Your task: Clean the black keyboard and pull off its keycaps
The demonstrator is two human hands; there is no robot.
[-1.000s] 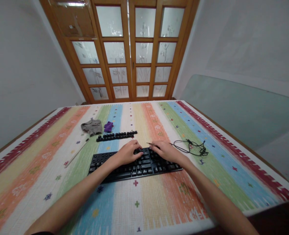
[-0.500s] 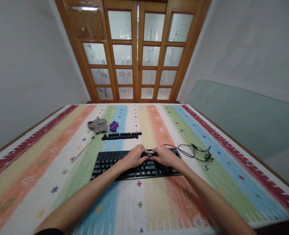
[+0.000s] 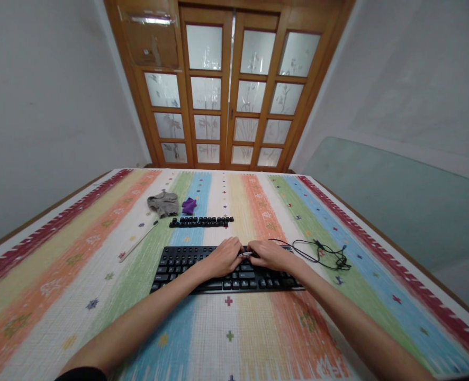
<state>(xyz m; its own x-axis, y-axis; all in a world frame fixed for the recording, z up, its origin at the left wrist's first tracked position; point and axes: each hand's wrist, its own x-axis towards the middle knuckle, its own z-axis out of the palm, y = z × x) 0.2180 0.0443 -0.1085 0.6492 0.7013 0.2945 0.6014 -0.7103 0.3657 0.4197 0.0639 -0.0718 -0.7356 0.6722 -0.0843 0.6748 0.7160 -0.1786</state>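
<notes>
A black keyboard (image 3: 244,283) lies across the striped tablecloth in front of me. Over its upper middle, my left hand (image 3: 228,256) and my right hand (image 3: 270,254) meet with curled fingers. Between the fingertips of both is a small shiny metal tool (image 3: 245,254), too small and covered to name more exactly. Fingers hide the keys just beneath it. Beyond the keyboard, several loose black keycaps (image 3: 201,221) stand in two rows. The keyboard's left part shows keys in place; along its top row they look shorter, perhaps bare switches.
A white-handled brush with a dark head (image 3: 138,242) lies left of the keycaps. Behind are a crumpled grey cloth (image 3: 163,203) and a purple cloth (image 3: 189,205). To the right, a black cable (image 3: 317,255) lies in loops. Wooden glazed doors (image 3: 227,106) stand past the table.
My fingers have turned and drawn in around the metal tool, so less of it and the dark part under it shows. The whole view has shifted slightly.
</notes>
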